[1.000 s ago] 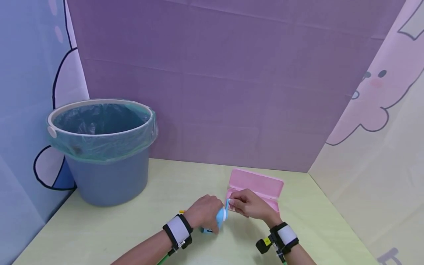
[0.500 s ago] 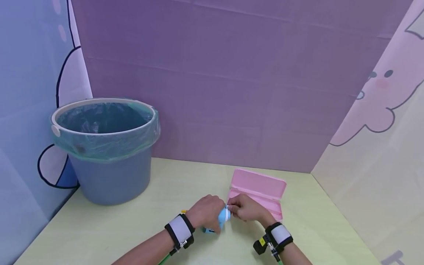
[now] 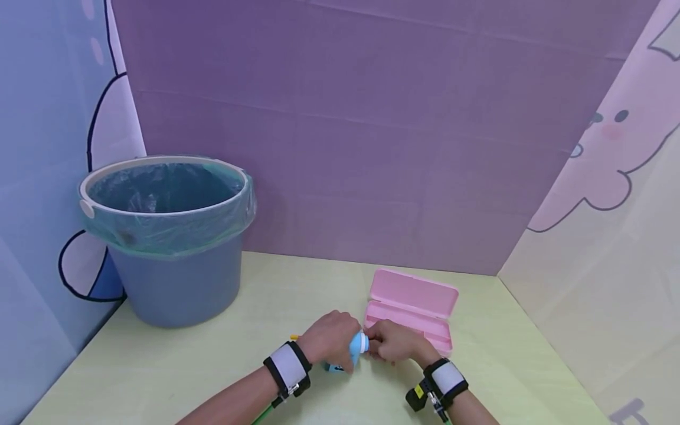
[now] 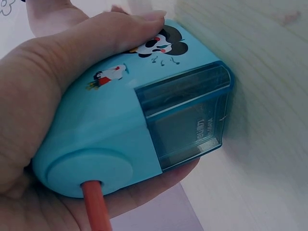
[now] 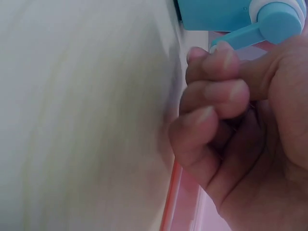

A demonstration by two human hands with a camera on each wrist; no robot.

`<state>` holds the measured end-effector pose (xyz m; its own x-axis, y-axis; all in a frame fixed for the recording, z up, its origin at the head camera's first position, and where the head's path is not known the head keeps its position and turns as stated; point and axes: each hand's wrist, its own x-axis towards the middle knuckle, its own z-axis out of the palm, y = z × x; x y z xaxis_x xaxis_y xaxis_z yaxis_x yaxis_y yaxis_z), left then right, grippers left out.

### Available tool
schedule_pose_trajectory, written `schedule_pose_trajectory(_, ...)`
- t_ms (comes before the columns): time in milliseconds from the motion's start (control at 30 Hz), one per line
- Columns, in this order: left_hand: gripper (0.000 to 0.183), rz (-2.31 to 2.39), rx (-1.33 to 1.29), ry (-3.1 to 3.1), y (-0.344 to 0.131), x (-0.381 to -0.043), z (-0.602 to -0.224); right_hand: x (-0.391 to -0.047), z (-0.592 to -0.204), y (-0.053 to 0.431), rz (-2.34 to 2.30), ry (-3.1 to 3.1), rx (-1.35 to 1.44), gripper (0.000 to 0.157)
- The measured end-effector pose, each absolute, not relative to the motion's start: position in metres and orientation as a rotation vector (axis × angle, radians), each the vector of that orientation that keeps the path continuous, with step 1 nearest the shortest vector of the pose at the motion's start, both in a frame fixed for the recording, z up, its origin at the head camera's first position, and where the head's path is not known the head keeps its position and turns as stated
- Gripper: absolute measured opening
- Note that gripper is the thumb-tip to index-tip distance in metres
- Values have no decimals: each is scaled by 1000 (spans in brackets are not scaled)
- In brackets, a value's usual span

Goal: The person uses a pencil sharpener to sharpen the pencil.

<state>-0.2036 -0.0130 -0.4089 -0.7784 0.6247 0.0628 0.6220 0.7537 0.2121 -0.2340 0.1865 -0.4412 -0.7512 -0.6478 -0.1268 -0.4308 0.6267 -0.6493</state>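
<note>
My left hand (image 3: 330,339) grips a light blue crank pencil sharpener (image 4: 106,125) on the table, thumb across its cartoon-printed side. A clear shavings drawer (image 4: 185,118) shows in the left wrist view. Out of the sharpener's round front hole sticks a reddish-orange pencil (image 4: 97,207); its end peeks out left of the hand in the head view. At the opposite side, my right hand (image 3: 395,342) pinches the end of the blue crank (image 5: 240,36) with curled fingers, which mostly cover the knob.
Just behind the right hand lies an open pink pencil case (image 3: 414,293), lid tilted back. A blue bucket (image 3: 177,289) with a green plastic liner stands at the back left. Purple fabric (image 3: 340,147) closes off the rear.
My right hand has turned the crank from pointing up to lower down, its fingers moving down and toward me. The left hand keeps its hold on the sharpener.
</note>
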Motion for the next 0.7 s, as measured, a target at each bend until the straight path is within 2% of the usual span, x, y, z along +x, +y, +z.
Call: schedule_pose_trajectory(700, 38, 324, 1026, 2942, -12, -205, -410, -222, -445, 197, -860, 2229, -1021, 27)
